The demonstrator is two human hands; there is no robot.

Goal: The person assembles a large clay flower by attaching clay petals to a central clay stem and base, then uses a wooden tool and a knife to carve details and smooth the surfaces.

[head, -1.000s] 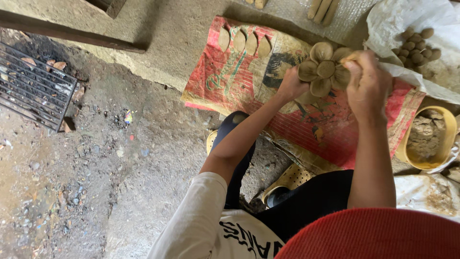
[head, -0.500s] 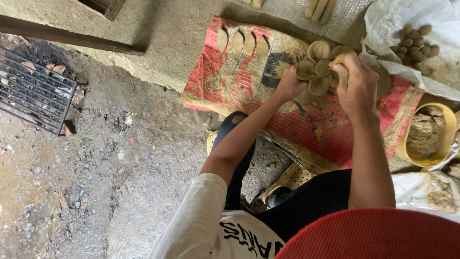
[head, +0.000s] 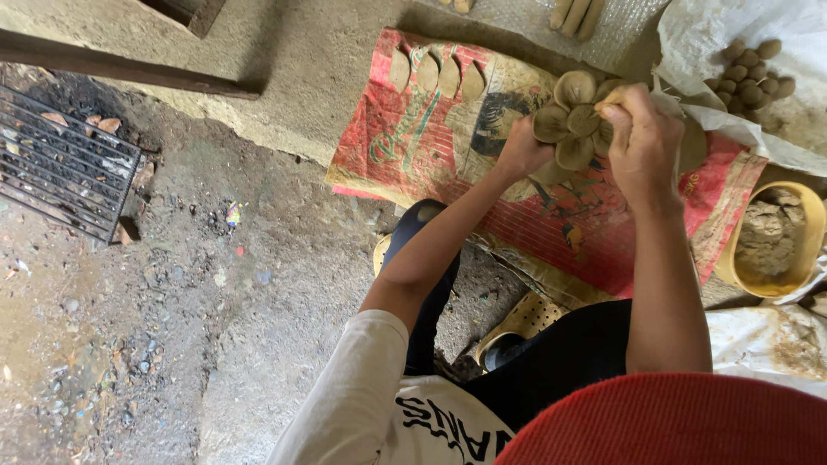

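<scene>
A brown clay flower with rounded petals is held up over a red printed sack spread on the ground. My left hand grips the flower from below at its left side. My right hand is closed over the flower's right petals, covering them. Several flat clay petals lie in a row on the sack's far edge.
A yellow bowl of wet clay sits at the right. Small clay balls rest on a white sheet at top right, clay rolls at the top. A black metal grate lies far left on rough ground. A yellow sandal is by my knee.
Both hands with the flower have drifted slightly left and down, and my right hand has turned further over the right petals.
</scene>
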